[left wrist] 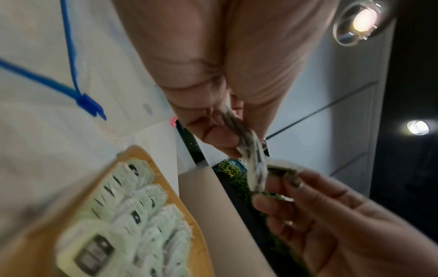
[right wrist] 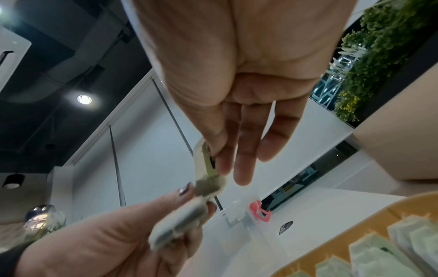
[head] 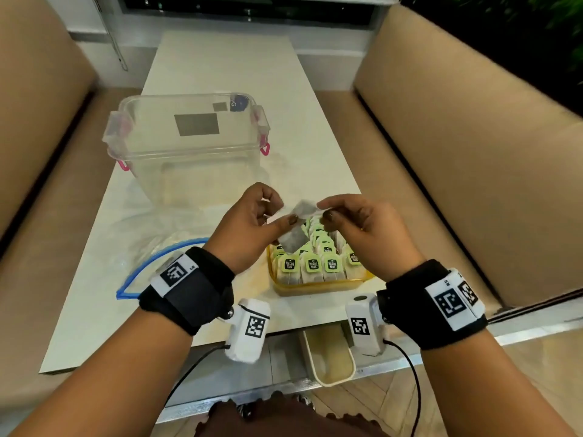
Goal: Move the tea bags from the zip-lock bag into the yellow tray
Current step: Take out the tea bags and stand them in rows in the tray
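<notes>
Both hands hover over the yellow tray (head: 315, 287), which holds several rows of green-tagged tea bags (head: 313, 265). My left hand (head: 284, 216) pinches a grey tea bag (head: 293, 241) that hangs below its thumb. My right hand (head: 325, 212) pinches a second tea bag (head: 304, 208), which touches the first. The left wrist view shows the left hand (left wrist: 227, 135) and the right hand (left wrist: 272, 191) on the two bags (left wrist: 255, 168). The clear zip-lock bag (head: 151, 257), with a blue zip, lies open on the table at the left.
A clear plastic box (head: 189, 146) with pink latches stands behind the hands on the white table (head: 94, 310). Beige sofa cushions (head: 473, 152) flank the table on both sides. A small cream bin (head: 331, 361) sits below the table's near edge.
</notes>
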Demonstrator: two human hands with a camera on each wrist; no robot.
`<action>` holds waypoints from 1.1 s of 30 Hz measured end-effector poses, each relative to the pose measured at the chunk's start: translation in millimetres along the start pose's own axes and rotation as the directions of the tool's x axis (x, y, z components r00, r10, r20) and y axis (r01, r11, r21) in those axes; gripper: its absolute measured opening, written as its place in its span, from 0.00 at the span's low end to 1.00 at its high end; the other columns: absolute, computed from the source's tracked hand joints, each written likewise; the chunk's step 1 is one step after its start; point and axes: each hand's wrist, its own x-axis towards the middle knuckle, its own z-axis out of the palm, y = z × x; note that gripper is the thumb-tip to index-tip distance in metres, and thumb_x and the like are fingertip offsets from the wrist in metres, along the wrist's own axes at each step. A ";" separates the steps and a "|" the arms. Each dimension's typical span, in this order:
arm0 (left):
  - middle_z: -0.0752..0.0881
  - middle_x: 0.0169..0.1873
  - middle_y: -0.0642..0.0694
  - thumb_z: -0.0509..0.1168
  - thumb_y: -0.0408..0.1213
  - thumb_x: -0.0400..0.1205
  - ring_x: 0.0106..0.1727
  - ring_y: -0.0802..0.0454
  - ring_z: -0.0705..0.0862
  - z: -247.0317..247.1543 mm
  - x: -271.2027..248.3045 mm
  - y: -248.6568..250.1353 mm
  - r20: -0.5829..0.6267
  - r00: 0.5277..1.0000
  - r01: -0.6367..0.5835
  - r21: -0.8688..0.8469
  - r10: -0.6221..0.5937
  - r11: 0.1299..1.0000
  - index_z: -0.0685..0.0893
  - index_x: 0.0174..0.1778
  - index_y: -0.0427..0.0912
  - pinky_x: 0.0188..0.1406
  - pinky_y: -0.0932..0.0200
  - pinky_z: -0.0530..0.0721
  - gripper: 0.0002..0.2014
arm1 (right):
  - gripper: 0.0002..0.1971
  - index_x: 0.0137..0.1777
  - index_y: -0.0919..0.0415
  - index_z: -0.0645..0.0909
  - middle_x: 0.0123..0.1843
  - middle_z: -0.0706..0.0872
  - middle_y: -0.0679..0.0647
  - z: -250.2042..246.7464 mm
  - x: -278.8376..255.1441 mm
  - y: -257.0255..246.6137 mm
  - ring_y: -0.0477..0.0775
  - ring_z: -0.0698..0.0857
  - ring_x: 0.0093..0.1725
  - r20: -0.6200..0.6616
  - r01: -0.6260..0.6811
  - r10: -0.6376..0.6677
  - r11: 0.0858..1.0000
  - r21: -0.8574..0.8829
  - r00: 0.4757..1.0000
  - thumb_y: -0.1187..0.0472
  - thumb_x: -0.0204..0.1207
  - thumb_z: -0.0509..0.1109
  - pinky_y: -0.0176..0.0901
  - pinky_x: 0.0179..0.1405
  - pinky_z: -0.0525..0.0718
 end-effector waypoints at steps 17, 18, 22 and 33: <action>0.83 0.38 0.58 0.74 0.45 0.76 0.39 0.64 0.80 11.6 -2.6 6.5 0.223 0.975 -0.092 0.399 0.000 0.912 0.81 0.38 0.63 0.37 0.70 0.74 0.08 | 0.06 0.49 0.53 0.83 0.38 0.88 0.49 -13.3 20.6 -13.3 0.49 0.86 0.38 0.296 0.041 0.046 0.958 -0.282 0.954 0.62 0.80 0.66 0.53 0.44 0.85; 0.82 0.37 0.59 0.73 0.45 0.76 0.38 0.65 0.79 13.6 -2.3 5.2 0.225 0.974 -0.099 0.421 0.002 0.902 0.81 0.38 0.63 0.35 0.73 0.72 0.08 | 0.05 0.49 0.54 0.84 0.38 0.89 0.50 -13.9 21.7 -13.0 0.49 0.87 0.38 0.299 0.025 0.061 0.961 -0.275 0.952 0.62 0.79 0.67 0.53 0.44 0.86; 0.85 0.43 0.61 0.74 0.45 0.76 0.46 0.65 0.81 17.4 -0.5 -6.9 0.180 0.983 -0.053 0.442 -0.030 0.896 0.86 0.44 0.56 0.43 0.70 0.75 0.04 | 0.03 0.47 0.53 0.83 0.38 0.89 0.50 -26.9 27.8 -4.4 0.52 0.87 0.39 0.299 -0.013 0.114 0.947 -0.321 0.947 0.62 0.78 0.69 0.51 0.43 0.85; 0.87 0.47 0.60 0.74 0.40 0.76 0.50 0.69 0.82 9.1 0.1 -23.7 0.047 0.996 0.048 0.377 -0.071 0.925 0.89 0.49 0.51 0.48 0.75 0.75 0.07 | 0.10 0.58 0.54 0.82 0.48 0.84 0.49 -39.8 29.4 52.0 0.52 0.81 0.48 0.443 -0.014 0.494 0.679 -0.734 0.748 0.61 0.81 0.64 0.39 0.46 0.76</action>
